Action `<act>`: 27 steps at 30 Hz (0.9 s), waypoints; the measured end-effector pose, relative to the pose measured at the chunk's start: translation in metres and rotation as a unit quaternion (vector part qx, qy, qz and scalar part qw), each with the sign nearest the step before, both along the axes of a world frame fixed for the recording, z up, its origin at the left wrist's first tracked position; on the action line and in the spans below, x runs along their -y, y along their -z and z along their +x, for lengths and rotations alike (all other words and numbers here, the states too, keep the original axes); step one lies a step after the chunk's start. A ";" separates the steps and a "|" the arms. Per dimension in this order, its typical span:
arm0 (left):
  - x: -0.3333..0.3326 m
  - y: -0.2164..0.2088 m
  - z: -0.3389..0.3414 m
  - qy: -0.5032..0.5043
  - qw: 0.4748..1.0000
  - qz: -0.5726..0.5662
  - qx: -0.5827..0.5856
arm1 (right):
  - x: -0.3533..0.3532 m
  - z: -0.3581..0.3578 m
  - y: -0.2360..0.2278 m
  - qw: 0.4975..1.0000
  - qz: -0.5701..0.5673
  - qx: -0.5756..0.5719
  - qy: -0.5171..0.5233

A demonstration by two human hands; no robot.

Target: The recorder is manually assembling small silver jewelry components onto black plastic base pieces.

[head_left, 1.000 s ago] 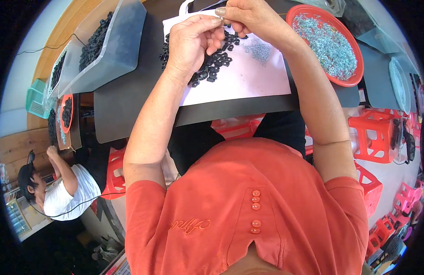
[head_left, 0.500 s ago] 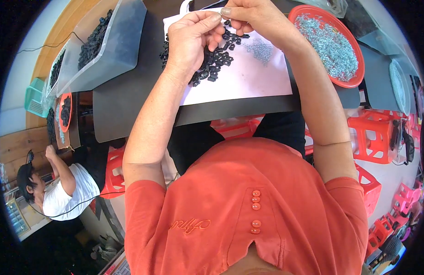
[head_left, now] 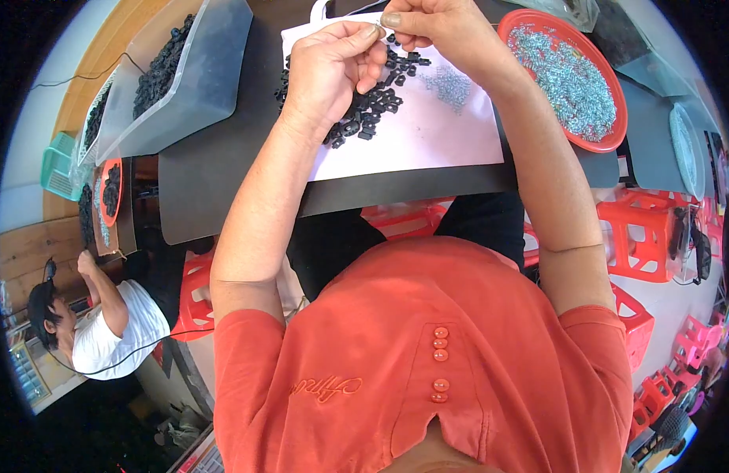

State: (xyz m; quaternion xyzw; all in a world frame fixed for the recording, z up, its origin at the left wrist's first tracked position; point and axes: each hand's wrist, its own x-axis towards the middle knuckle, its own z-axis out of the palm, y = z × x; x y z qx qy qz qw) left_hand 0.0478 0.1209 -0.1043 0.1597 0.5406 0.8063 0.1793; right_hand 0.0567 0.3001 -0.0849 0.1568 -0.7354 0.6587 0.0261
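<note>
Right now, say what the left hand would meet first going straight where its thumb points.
The left hand would likely meet the right hand, just ahead; depth and anything pinched between are unclear.

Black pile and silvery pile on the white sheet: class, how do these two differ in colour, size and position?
Colour: the black pile is dark, while the silvery pile is pale and shiny.
Size: the black pile spreads wider and has chunkier pieces; the silvery pile is smaller, with finer bits.
Position: the black pile lies to the left, the silvery pile to its right.
Shared: both are loose heaps on the white sheet.
</note>
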 end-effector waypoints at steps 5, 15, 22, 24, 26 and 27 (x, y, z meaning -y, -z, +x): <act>-0.001 0.001 0.000 0.008 0.999 -0.007 -0.031 | 0.002 -0.003 0.003 1.000 -0.011 -0.019 0.020; 0.000 -0.003 0.002 -0.001 0.998 -0.036 -0.045 | -0.001 -0.005 0.008 0.997 0.010 -0.067 0.029; 0.000 -0.002 0.003 -0.037 0.998 -0.030 -0.036 | 0.002 -0.003 0.010 0.999 -0.022 -0.023 0.008; -0.002 -0.001 0.003 -0.049 0.996 -0.034 -0.059 | 0.002 -0.006 0.012 0.999 -0.049 -0.007 -0.008; -0.002 -0.001 0.004 -0.063 0.994 -0.040 -0.081 | 0.003 -0.006 0.011 0.998 -0.057 0.010 -0.009; -0.002 -0.001 0.005 -0.084 0.991 -0.053 -0.091 | 0.004 -0.006 0.010 0.997 -0.065 0.029 -0.011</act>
